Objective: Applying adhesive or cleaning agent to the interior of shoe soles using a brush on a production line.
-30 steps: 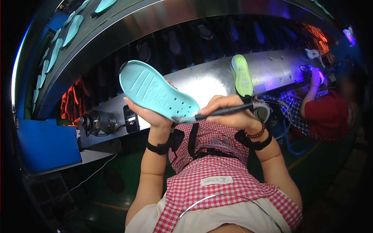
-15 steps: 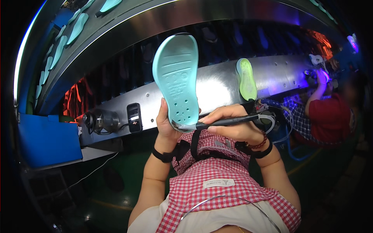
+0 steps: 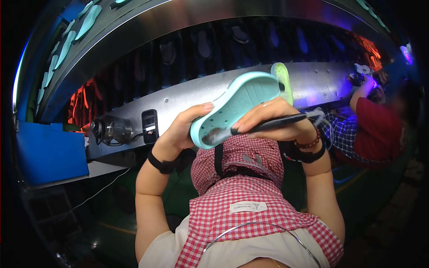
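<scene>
A turquoise shoe sole [image 3: 243,91] is tilted in front of me, its toe end pointing up and to the right. My left hand [image 3: 179,129] is closed on its lower left edge near the end with small holes. My right hand [image 3: 280,117] grips a brush [image 3: 272,123] by its black handle. The pale bristles touch the sole's inner face beside the holes. A thin clear tube leads off the handle's rear end. Behind my right hand, a yellow-green sole [image 3: 287,89] lies on the metal ledge, partly covered by the turquoise sole and my hand.
The metal ledge [image 3: 174,99] carries a glass pot [image 3: 117,128] and a black rectangular holder [image 3: 149,123] on the left. A conveyor [image 3: 96,38] with several turquoise soles curves past at upper left. A blue box [image 3: 51,154] stands left. A co-worker in red [image 3: 377,123] sits at right.
The sole has turned from upright to leaning right, and its toe end has come down. My left hand has moved to its left edge. The brush has moved along with the sole.
</scene>
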The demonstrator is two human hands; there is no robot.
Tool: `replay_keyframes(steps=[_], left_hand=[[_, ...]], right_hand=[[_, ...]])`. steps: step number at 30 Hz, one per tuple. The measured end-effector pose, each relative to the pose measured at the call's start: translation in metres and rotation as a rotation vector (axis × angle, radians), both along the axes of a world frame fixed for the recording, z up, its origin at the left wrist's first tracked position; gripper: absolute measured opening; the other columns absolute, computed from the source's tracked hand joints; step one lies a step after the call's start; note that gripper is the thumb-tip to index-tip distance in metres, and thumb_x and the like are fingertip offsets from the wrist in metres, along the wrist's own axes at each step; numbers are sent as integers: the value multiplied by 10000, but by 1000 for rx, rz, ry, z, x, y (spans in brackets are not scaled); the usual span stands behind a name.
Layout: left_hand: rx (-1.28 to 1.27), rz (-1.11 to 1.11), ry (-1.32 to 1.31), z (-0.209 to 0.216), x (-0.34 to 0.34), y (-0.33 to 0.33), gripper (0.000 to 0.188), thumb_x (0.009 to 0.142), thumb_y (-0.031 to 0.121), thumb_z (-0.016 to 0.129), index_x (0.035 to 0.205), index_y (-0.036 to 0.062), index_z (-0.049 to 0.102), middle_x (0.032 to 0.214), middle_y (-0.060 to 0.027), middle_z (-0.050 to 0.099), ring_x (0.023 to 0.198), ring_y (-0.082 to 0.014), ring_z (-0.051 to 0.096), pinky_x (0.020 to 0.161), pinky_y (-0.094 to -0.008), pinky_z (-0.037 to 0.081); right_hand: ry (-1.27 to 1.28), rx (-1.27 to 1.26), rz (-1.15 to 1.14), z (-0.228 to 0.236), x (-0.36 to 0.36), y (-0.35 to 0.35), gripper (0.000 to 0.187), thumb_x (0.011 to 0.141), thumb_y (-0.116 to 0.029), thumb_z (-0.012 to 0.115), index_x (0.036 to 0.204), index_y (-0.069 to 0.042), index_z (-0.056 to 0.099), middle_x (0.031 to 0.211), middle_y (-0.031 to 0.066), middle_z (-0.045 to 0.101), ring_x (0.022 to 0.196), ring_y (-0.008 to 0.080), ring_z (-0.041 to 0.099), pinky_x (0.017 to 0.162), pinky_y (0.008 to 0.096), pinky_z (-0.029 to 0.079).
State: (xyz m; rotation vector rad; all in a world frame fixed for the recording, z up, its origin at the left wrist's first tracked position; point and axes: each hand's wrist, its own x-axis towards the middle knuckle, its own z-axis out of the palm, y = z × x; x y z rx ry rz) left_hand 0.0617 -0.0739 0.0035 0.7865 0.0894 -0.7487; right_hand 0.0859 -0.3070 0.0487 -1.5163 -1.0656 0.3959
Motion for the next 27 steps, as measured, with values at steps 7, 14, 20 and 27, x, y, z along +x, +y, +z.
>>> replay_keyframes(steps=[7, 14, 20, 27], left_hand=[[141, -94, -19, 2, -3, 14, 487, 823, 329, 516, 1135, -44, 502, 1012, -145, 587, 873, -195, 587, 734, -288, 482], [77, -51, -18, -10, -10, 40, 478, 813, 331, 521, 1095, -55, 531, 1001, -146, 601, 839, -186, 592, 718, -285, 474], [55, -3, -168, 3, -12, 47, 501, 838, 360, 473, 1104, -61, 527, 990, -150, 608, 839, -189, 593, 727, -283, 469], [-502, 436, -17, -52, -12, 7, 710, 861, 600, 268, 1270, 35, 399, 1224, -138, 490, 1115, -317, 475, 953, -461, 373]], right_hand=[[62, -51, 146, 16, 7, -10, 203, 712, 2, 670, 911, 22, 632, 902, 150, 652, 872, 240, 634, 776, 320, 503], [48, -85, 101, -4, -4, -20, 187, 727, 2, 662, 911, 19, 634, 927, 150, 650, 888, 237, 633, 810, 309, 496], [29, -17, -157, -22, -16, -12, 197, 695, 15, 688, 887, 15, 643, 903, 153, 652, 852, 236, 640, 767, 293, 512], [39, -5, -323, -3, -25, -2, 179, 684, 5, 690, 860, 5, 657, 835, 128, 658, 744, 162, 629, 642, 246, 487]])
